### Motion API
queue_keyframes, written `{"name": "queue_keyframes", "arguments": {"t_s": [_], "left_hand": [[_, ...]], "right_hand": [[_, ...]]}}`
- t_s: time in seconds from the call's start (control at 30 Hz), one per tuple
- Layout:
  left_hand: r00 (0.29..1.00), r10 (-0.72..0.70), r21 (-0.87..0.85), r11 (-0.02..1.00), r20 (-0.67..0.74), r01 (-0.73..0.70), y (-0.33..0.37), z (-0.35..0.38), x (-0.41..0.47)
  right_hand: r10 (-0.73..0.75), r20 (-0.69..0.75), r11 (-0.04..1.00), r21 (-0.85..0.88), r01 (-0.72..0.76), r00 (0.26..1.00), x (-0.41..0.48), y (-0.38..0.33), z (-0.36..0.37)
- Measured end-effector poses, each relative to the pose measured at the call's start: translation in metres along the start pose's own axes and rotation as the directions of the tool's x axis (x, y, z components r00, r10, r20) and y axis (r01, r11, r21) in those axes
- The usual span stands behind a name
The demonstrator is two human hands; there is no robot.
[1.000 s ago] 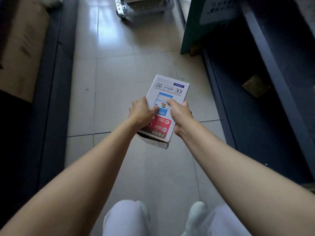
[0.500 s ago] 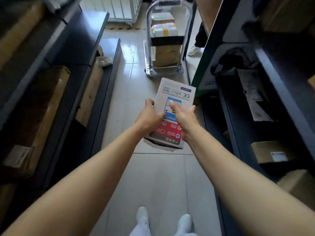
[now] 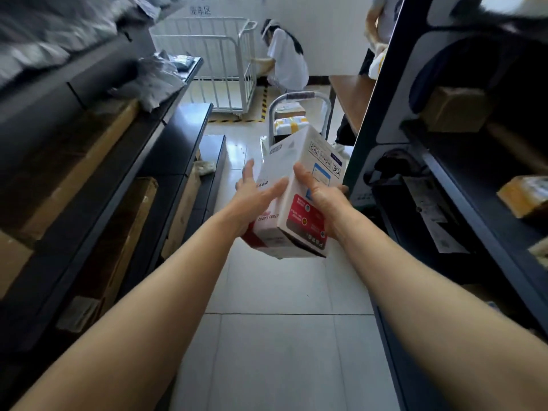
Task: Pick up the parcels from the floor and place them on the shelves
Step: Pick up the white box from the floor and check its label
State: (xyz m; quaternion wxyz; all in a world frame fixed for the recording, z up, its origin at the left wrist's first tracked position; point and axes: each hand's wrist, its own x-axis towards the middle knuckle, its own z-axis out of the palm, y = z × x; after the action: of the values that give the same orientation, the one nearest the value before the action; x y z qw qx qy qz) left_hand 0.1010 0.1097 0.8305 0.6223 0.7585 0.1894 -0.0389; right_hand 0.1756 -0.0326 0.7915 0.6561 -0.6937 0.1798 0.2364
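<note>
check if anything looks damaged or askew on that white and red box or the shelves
The white and red printed cardboard box looks intact, just tilted between the left hand and right hand. Crumpled grey plastic mailers spill over the edge of the dark metal shelf on the left. Nothing else stands out.

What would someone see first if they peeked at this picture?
First, the white and red box in the middle, held up between the left hand and the right hand over the tiled floor. Dark shelves with brown cardboard boxes run along both sides of the aisle. Farther back, a trolley stacked with parcels stands in the aisle, and a person in white crouches by a white wire cage.
</note>
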Motion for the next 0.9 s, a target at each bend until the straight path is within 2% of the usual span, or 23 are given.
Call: {"name": "queue_keyframes", "arguments": {"t_s": [0.1,0.23,0.33,0.5,0.6,0.67,0.8,0.9], "left_hand": [[0.989,-0.128,-0.010,0.992,0.073,0.129,-0.005,-0.009,-0.008],[0.995,-0.096,-0.099,0.990,0.031,0.099,-0.009,-0.013,-0.016],[0.996,-0.070,-0.189,0.980,-0.059,0.058,-0.005,-0.015,-0.022],[0.985,-0.047,-0.202,0.979,-0.167,0.013,0.015,-0.020,-0.038],[0.997,-0.003,-0.257,0.966,-0.083,-0.019,0.029,-0.022,-0.050],[0.999,-0.004,-0.197,0.980,-0.033,-0.003,0.036,-0.019,-0.058],[0.989,0.040,-0.051,0.998,-0.139,-0.048,0.031,-0.027,-0.060],[0.994,-0.103,-0.171,0.981,-0.032,0.096,0.025,-0.038,-0.064]], "right_hand": [[-0.033,0.054,0.999,-0.039,0.035,0.998,-0.005,-0.001,0.005],[-0.052,0.084,0.985,-0.158,0.064,0.995,0.005,-0.009,0.006],[-0.084,0.124,0.977,-0.184,0.106,0.989,-0.033,-0.026,0.007],[-0.093,0.284,0.992,-0.054,0.113,0.954,-0.068,-0.041,-0.001],[-0.073,0.351,0.993,0.116,0.035,0.934,-0.066,-0.034,-0.006],[-0.069,0.354,0.986,0.164,0.011,0.933,-0.066,-0.029,-0.004],[-0.101,0.347,0.986,0.162,0.046,0.932,-0.070,-0.031,-0.001],[-0.110,0.365,0.993,0.082,0.086,0.924,-0.070,-0.035,-0.001]]}}
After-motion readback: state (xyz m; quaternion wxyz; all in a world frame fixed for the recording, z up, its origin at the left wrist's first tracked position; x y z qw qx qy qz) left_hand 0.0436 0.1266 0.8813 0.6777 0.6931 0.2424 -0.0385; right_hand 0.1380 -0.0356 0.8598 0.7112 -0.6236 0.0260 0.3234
